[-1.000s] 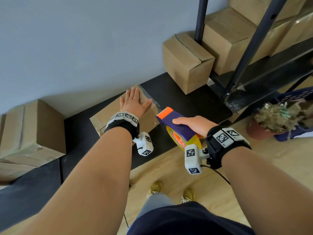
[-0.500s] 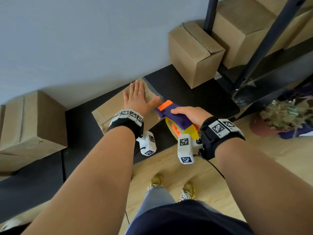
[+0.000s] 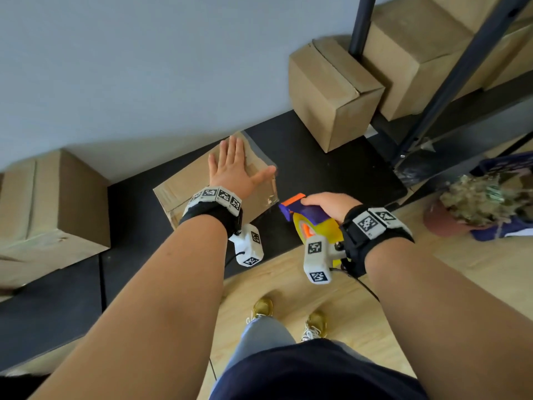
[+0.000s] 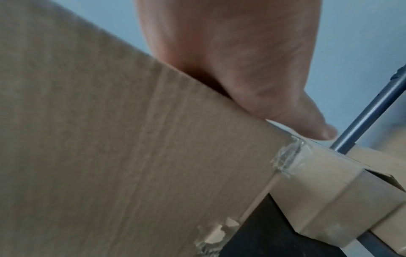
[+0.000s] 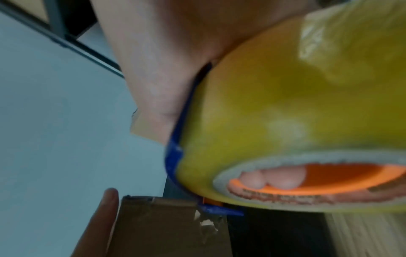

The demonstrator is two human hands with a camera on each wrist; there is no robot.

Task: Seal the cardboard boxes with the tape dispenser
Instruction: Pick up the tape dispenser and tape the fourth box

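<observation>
A low cardboard box (image 3: 184, 186) lies on the black shelf by the grey wall, with clear tape over its right end. My left hand (image 3: 233, 166) presses flat on its top, fingers straight, thumb (image 4: 316, 128) at the right edge. My right hand (image 3: 328, 204) grips the tape dispenser (image 3: 305, 217), purple and orange with a yellow tape roll (image 5: 285, 113). Its orange nose touches the box's right lower corner, where crumpled tape (image 5: 206, 224) hangs. Fingertips (image 5: 272, 179) show inside the roll's core.
A taller cardboard box (image 3: 331, 93) stands on the shelf at the right, behind it more boxes and black rack posts (image 3: 461, 67). Another box (image 3: 49, 206) sits at the left. A potted plant (image 3: 484, 200) stands on the wooden floor at the right. My shoes (image 3: 288, 316) are below.
My right hand has lowered the dispenser down the box's right end to its lower corner. The left hand stays flat on the box top.
</observation>
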